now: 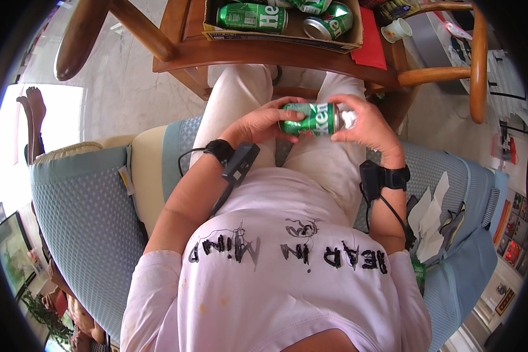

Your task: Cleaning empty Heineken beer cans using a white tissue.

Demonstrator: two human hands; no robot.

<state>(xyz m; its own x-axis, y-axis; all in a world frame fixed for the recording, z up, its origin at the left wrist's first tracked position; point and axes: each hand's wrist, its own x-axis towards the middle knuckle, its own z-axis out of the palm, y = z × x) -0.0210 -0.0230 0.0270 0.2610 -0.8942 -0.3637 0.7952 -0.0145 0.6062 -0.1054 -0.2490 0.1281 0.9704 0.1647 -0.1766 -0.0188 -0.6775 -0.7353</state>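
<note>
A green and silver drink can [320,119] lies sideways in the air above my lap. My left hand [270,121] wraps round its left end, thumb along the near top side. At the can's right end my right hand [366,124] curls in, thumb and fingers by the silver rim. A crumpled white tissue [349,119] shows inside that hand, against the can's end. Part of the tissue is hidden by the fingers.
In front of my knees, a cardboard box [287,42] with several green cans stands on a wooden chair [240,57]. Right of it lie a red sheet [369,44] and a white paper cup [396,30]. White tissues [429,214] rest on the blue sofa [440,158] beside me.
</note>
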